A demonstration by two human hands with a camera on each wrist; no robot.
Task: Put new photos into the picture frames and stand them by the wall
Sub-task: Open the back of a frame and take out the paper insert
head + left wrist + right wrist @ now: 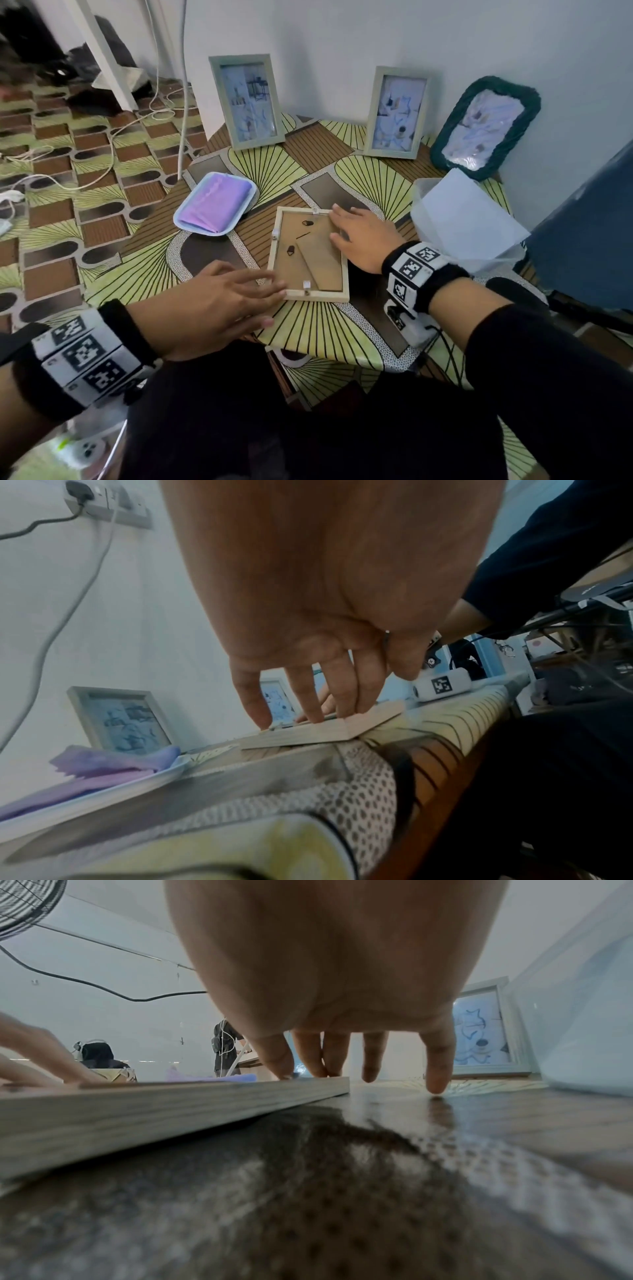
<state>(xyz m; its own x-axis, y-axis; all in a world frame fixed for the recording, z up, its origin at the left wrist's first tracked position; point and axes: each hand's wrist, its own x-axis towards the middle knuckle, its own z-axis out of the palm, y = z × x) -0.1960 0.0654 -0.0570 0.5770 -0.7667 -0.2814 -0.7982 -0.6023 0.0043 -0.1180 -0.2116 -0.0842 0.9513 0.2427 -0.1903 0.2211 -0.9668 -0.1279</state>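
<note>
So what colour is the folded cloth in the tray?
Lilac purple folded cloth, in a pale blue tray; head view shows it best.

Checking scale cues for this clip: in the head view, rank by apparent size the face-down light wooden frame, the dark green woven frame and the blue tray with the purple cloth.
1. Face-down light wooden frame, though it lies nearest the camera.
2-3. Dark green woven frame and blue tray holding the purple cloth look alike; I would not rank them.

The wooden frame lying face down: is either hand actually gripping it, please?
Neither grips it. The left hand touches the wooden frame's near-left corner with straight fingers; the right hand rests flat on its far-right edge.
</note>
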